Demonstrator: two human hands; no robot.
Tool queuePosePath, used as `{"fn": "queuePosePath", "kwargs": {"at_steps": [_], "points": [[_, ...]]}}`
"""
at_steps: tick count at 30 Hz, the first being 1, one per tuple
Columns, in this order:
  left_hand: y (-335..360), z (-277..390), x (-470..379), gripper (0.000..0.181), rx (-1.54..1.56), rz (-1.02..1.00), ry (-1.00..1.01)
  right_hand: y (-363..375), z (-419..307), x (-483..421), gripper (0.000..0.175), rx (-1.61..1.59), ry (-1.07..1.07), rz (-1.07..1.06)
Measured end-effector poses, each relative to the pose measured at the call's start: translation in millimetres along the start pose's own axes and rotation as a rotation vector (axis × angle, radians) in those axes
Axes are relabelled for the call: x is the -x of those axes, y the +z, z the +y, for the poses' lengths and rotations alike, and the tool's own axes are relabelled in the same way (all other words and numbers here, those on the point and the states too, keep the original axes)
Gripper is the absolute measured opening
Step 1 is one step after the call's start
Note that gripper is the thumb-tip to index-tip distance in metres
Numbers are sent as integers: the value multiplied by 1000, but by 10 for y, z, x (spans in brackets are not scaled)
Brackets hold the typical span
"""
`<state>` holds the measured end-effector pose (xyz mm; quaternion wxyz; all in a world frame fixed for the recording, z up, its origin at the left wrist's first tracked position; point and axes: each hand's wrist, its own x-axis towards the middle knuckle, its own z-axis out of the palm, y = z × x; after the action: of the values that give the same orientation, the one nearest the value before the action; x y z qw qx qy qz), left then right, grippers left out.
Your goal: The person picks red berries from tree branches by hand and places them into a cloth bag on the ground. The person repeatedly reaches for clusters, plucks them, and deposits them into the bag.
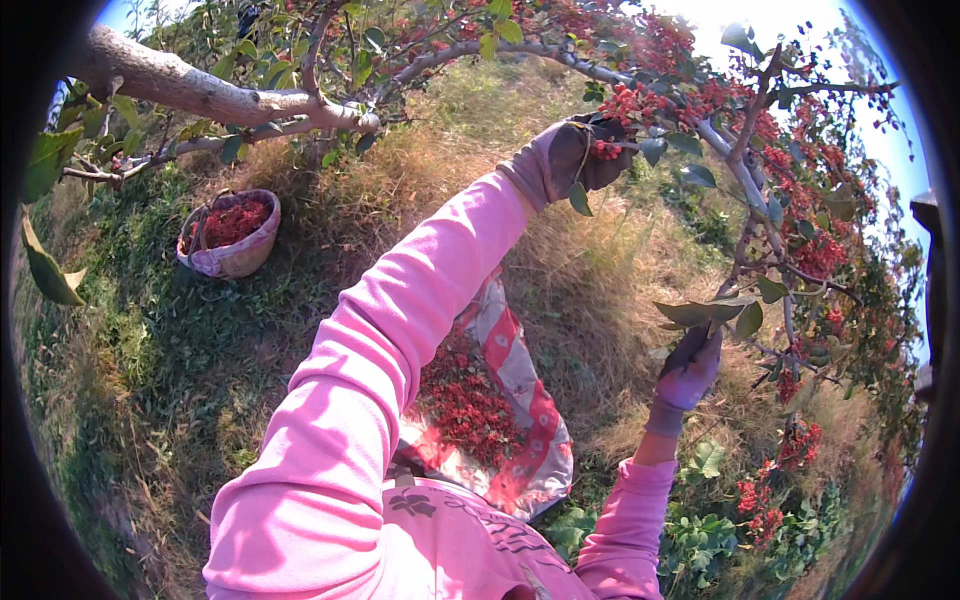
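Observation:
My left hand (589, 154), in a dark glove, is raised among the upper branches, closed around a stem beside a cluster of red berries (634, 105). Lower on the right, my right hand (690, 367), also gloved, has its fingers at a leafy twig (705, 311); leaves partly cover the fingertips. In front of my body hangs an open patterned cloth bag (544, 435), red and white, with many loose red berry clusters (469, 405) inside.
A thick bare limb (195, 90) crosses the upper left. A wicker basket (244, 259) with cloth trim and red berries stands on the grass. Curved branches (739, 172) with berries arch over the right side. Low green plants (697, 540) grow at lower right.

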<state>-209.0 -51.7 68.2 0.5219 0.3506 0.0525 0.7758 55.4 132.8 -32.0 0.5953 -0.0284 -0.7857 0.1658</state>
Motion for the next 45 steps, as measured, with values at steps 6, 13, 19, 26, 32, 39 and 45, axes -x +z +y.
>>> {"fn": "queuePosePath", "kwargs": {"at_steps": [6,13,19,26,32,39,45], "points": [[418,-225,26,11,-459,349,322,76,207,51,23,82,-81,110],[309,-319,172,14,-390,279,366,-4,8,5,21,-93,104,-40],[257,-496,445,19,-423,269,477,70,71,-21,26,-118,-21,54],[345,-631,681,39,-877,558,323,37,-15,-31,24,-137,79,43],[362,-477,755,48,-919,344,495,1,-61,-82,26,-5,55,-31],[949,-615,485,45,-776,613,482,67,159,26,30,-84,1,20],[988,-608,341,28,-732,733,400,44,-52,-44,26,-151,123,-16]]}}
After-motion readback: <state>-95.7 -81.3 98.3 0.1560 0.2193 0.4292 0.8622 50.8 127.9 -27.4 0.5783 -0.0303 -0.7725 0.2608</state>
